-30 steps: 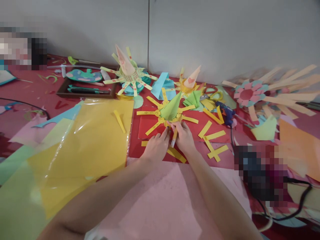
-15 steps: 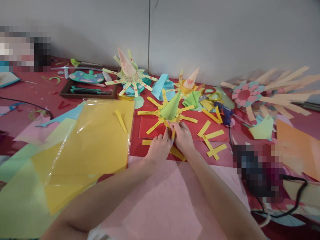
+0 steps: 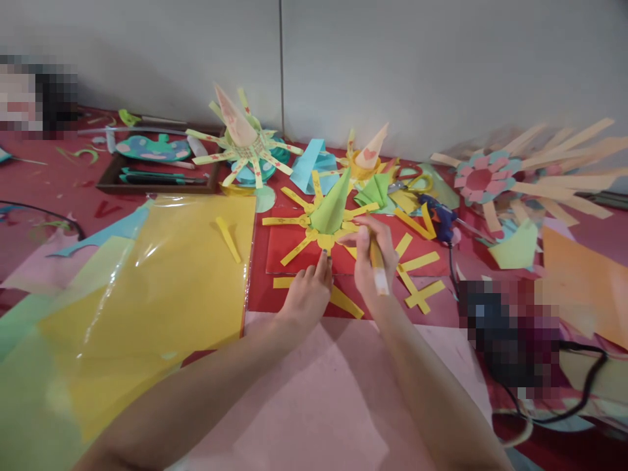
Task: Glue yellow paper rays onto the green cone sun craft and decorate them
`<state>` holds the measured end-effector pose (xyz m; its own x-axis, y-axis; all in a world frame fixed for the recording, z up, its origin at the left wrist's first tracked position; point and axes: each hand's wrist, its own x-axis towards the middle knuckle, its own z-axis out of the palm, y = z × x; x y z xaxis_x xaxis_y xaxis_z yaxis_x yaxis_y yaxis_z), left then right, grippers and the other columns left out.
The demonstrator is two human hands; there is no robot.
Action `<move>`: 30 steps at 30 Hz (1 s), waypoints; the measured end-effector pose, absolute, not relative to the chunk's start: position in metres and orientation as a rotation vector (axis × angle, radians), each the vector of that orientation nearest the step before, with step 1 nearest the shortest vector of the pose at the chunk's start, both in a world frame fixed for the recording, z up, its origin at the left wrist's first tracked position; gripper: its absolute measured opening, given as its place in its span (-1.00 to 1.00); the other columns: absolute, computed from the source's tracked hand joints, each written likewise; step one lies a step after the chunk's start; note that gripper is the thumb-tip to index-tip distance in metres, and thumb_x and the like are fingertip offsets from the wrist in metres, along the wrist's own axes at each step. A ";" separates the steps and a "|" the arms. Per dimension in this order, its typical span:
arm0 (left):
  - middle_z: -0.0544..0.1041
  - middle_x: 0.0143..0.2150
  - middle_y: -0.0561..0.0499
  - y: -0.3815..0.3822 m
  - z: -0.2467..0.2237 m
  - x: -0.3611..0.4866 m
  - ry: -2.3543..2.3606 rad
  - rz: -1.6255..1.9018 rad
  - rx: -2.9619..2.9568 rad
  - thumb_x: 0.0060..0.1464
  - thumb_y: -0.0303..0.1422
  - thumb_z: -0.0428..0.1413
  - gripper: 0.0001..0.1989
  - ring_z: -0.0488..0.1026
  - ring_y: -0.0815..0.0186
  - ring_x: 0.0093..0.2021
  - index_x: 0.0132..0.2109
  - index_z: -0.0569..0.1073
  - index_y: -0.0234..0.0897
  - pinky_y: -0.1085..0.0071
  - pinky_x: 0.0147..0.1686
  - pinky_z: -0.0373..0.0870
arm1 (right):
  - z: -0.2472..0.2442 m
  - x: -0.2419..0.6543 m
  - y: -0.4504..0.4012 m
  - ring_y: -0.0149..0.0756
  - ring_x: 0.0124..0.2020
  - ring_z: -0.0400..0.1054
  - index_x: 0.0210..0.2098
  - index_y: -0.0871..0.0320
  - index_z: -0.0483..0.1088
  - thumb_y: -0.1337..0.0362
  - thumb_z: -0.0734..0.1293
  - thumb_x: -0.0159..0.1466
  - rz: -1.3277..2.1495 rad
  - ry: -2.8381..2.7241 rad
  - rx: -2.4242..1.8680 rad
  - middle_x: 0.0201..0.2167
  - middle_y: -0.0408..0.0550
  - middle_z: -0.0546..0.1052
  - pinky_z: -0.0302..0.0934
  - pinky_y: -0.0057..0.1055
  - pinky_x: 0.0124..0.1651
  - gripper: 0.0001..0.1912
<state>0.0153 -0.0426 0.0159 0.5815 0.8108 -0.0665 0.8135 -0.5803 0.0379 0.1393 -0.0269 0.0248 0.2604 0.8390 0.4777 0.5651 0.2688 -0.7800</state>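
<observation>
A green paper cone (image 3: 330, 208) stands in the middle of a sunburst craft with yellow paper strips (image 3: 300, 250) radiating from it, on a red sheet (image 3: 289, 229). My left hand (image 3: 307, 294) is at its front, fingertips closed on the end of the strip that points toward me. A pen with a golden-yellow barrel and white end (image 3: 377, 261) is in my right hand (image 3: 375, 252), which is closed around it just right of the craft. The pen's tip is hidden behind the fingers. Loose yellow strips (image 3: 417, 265) lie right of this hand.
Behind stand two more cone crafts, one with starred strips (image 3: 240, 131) and one with a heart (image 3: 371, 156). Scissors (image 3: 417, 182) and a blue glue gun (image 3: 440, 217) lie to the right. A wooden tray (image 3: 157, 188) and a plastic-covered yellow sheet (image 3: 196, 261) are left.
My right hand has moved away from the front strip to the right, with the pen still in it. My left hand stays at the front strip. The camera view has shifted slightly.
</observation>
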 end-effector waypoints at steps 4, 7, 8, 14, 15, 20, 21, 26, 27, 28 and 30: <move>0.25 0.26 -0.29 -0.042 0.015 0.014 1.364 -0.071 2.794 0.21 -0.54 -0.12 -0.57 0.46 0.16 -0.13 0.20 0.30 -0.49 0.27 -0.21 0.45 | 0.005 0.132 -0.023 -0.39 -0.48 0.37 0.05 0.03 0.28 0.16 0.09 0.36 0.267 -1.410 -1.382 -0.48 -0.16 0.45 0.35 -0.34 -0.27 -0.67; 0.27 0.25 -0.27 -0.044 0.014 0.012 1.383 -0.053 2.827 0.21 -0.52 -0.11 -0.58 0.45 0.18 -0.15 0.19 0.31 -0.50 0.28 -0.22 0.43 | -0.003 0.136 -0.019 -0.37 -0.40 0.38 -0.05 0.05 0.38 0.13 0.08 0.35 0.365 -1.410 -1.374 -0.43 -0.10 0.47 0.34 -0.35 -0.23 -0.67; 0.28 0.25 -0.26 -0.044 0.013 0.011 1.392 -0.035 2.835 0.21 -0.52 -0.12 -0.58 0.45 0.20 -0.18 0.19 0.31 -0.49 0.28 -0.22 0.42 | -0.004 0.139 -0.017 -0.37 -0.39 0.39 -0.12 0.06 0.41 0.11 0.09 0.35 0.399 -1.371 -1.378 -0.43 -0.10 0.47 0.33 -0.35 -0.23 -0.67; 0.36 0.19 -0.20 -0.046 0.013 0.009 1.412 0.063 2.854 0.29 -0.43 -0.16 -0.61 0.44 0.21 -0.20 0.15 0.35 -0.48 0.28 -0.20 0.39 | 0.002 0.147 -0.006 -0.43 -0.59 0.31 -0.51 0.14 0.37 0.03 0.18 0.29 0.640 -1.082 -1.470 -0.67 -0.21 0.33 0.24 -0.45 -0.46 -0.62; 0.37 0.18 -0.19 -0.046 0.013 0.009 1.418 0.089 2.836 0.29 -0.40 -0.16 -0.61 0.44 0.21 -0.19 0.16 0.34 -0.48 0.28 -0.19 0.38 | 0.002 0.148 -0.006 -0.45 -0.63 0.27 -0.52 0.14 0.34 0.02 0.19 0.28 0.674 -1.055 -1.475 -0.70 -0.24 0.30 0.19 -0.47 -0.52 -0.61; 0.34 0.22 -0.14 -0.042 0.012 0.007 1.447 0.208 2.763 0.31 -0.35 -0.18 -0.60 0.45 0.24 -0.23 0.17 0.33 -0.42 0.29 -0.20 0.38 | 0.000 0.150 -0.004 -0.50 -0.73 0.15 -0.49 0.10 0.23 0.07 0.21 0.28 0.717 -1.011 -1.460 -0.77 -0.34 0.20 0.09 -0.51 -0.60 -0.70; 0.33 0.22 -0.14 -0.041 0.012 0.007 1.456 0.217 2.761 0.31 -0.35 -0.18 -0.60 0.44 0.25 -0.24 0.16 0.35 -0.42 0.29 -0.21 0.38 | -0.001 0.150 -0.004 -0.51 -0.73 0.16 -0.49 0.10 0.21 0.08 0.22 0.28 0.723 -1.010 -1.450 -0.78 -0.35 0.21 0.10 -0.51 -0.59 -0.71; 0.36 0.20 -0.12 -0.041 0.013 0.006 1.456 0.200 2.765 0.30 -0.40 -0.16 -0.63 0.42 0.22 -0.23 0.11 0.39 -0.39 0.27 -0.25 0.36 | 0.001 0.148 -0.004 -0.49 -0.73 0.21 -0.50 0.09 0.17 0.10 0.23 0.26 0.716 -1.025 -1.453 -0.78 -0.36 0.22 0.20 -0.48 -0.52 -0.72; 0.37 0.20 -0.11 -0.041 0.013 0.006 1.448 0.198 2.772 0.30 -0.41 -0.16 -0.63 0.42 0.23 -0.23 0.12 0.39 -0.38 0.27 -0.26 0.35 | 0.001 0.148 -0.004 -0.48 -0.71 0.24 -0.51 0.09 0.17 0.09 0.25 0.25 0.714 -1.033 -1.463 -0.77 -0.35 0.23 0.21 -0.47 -0.50 -0.71; 0.38 0.19 -0.10 -0.041 0.012 0.006 1.442 0.197 2.782 0.30 -0.41 -0.16 -0.64 0.41 0.23 -0.23 0.12 0.39 -0.37 0.27 -0.26 0.35 | 0.001 0.148 -0.004 -0.46 -0.68 0.29 -0.51 0.09 0.17 0.08 0.26 0.24 0.714 -1.037 -1.470 -0.77 -0.34 0.24 0.23 -0.47 -0.48 -0.70; 0.39 0.18 -0.08 -0.041 0.012 0.006 1.443 0.195 2.808 0.29 -0.41 -0.15 -0.64 0.40 0.23 -0.24 0.11 0.40 -0.38 0.28 -0.26 0.34 | 0.001 0.148 -0.003 -0.42 -0.62 0.35 -0.53 0.10 0.18 0.06 0.29 0.21 0.715 -1.035 -1.473 -0.75 -0.31 0.28 0.25 -0.46 -0.45 -0.68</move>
